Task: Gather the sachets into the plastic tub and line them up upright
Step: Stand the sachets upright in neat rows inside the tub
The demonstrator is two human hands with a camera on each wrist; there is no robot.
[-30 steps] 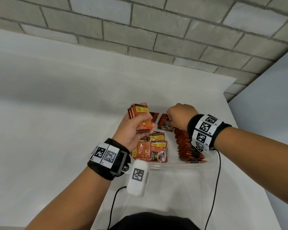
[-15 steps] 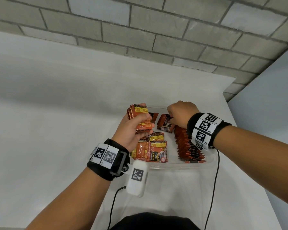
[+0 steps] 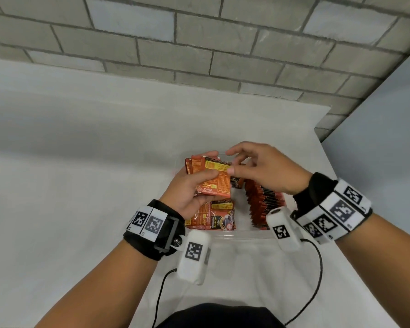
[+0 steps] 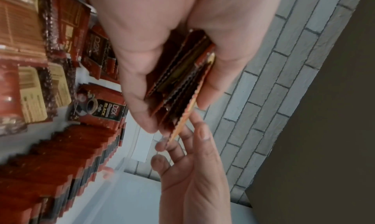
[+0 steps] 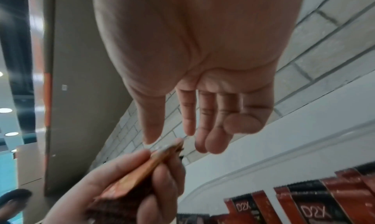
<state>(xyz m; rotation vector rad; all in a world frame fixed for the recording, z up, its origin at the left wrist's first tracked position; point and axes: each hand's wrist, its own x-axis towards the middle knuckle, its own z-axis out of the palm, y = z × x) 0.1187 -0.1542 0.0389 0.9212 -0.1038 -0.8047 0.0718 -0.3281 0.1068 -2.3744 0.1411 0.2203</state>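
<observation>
L hand (image 3: 187, 190) fingers grip sachet stack (image 3: 211, 176); R hand (image 3: 265, 171) fingers open at stack's top edge.

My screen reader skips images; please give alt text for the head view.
A left hand holds a stack of sachets over a clear tub while the open right hand reaches for the top one. Upright sachets line the tub's right side.

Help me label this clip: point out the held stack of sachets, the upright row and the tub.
held stack of sachets (image 3: 213, 179), head view, front sachet's orange face.
upright row (image 3: 264, 202), head view, top edges.
tub (image 3: 242, 234), head view, near clear rim.
</observation>
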